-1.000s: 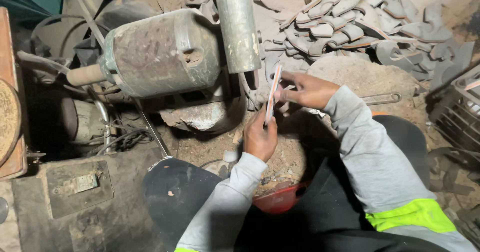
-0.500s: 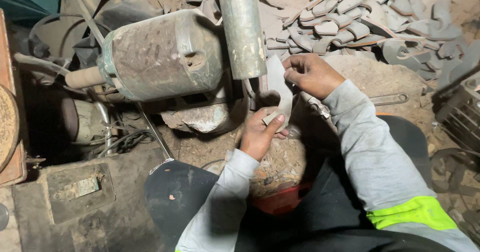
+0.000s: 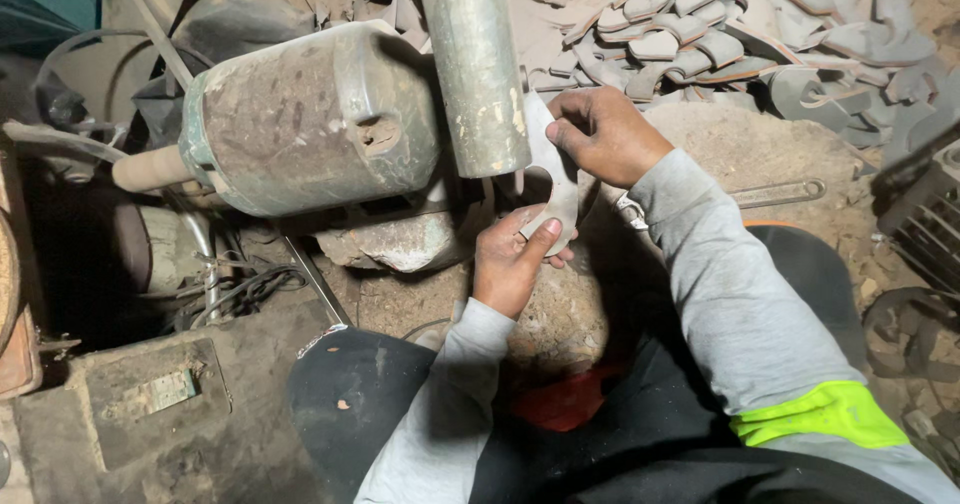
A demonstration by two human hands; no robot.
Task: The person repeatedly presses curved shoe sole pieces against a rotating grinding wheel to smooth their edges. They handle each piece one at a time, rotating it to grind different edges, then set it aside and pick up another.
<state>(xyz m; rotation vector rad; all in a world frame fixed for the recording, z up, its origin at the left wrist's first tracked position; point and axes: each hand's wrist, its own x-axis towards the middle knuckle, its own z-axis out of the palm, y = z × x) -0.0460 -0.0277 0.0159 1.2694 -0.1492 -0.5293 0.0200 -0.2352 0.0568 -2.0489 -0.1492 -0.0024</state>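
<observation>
While both hands clamp the flat curved metal blank (image 3: pixel 553 179), left hand (image 3: pixel 512 261) at its lower end, right hand (image 3: pixel 600 134) at the upper, it sits just beside the grey cylinder (image 3: pixel 477 64). Advice: firm grip, fingers clear of the motor housing (image 3: pixel 310 114).

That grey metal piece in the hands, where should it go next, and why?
Probably a small push to the left, onto the dusty cylinder. The curved metal piece is pinched at the top by the right hand and propped from below by the left hand, and its edge sits right beside the cylinder; whether they touch is hard to tell. A pile of similar pieces lies behind.
</observation>
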